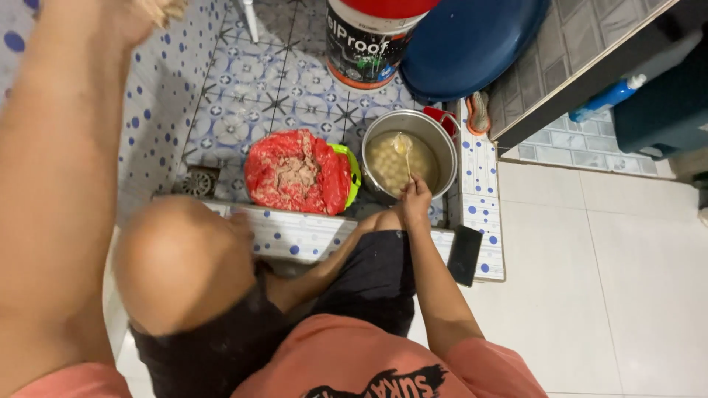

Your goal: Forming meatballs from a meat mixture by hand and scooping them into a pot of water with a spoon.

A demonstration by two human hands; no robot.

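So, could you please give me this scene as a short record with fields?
right hand: holds a spoon dipped in the pot
pot: metal, on the tiled floor, holds pale liquid with round pieces
left hand: raised at the top edge, mostly out of frame
red bag: open, minced mixture inside, sits in a green bowl left of the pot
ledge: tiled; a dark phone lies on it

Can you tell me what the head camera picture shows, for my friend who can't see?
The person's right hand holds a spoon in a metal pot of pale round balls. Beside it sits a red bag of minced meat on the tiled floor. The left hand is raised near the camera.
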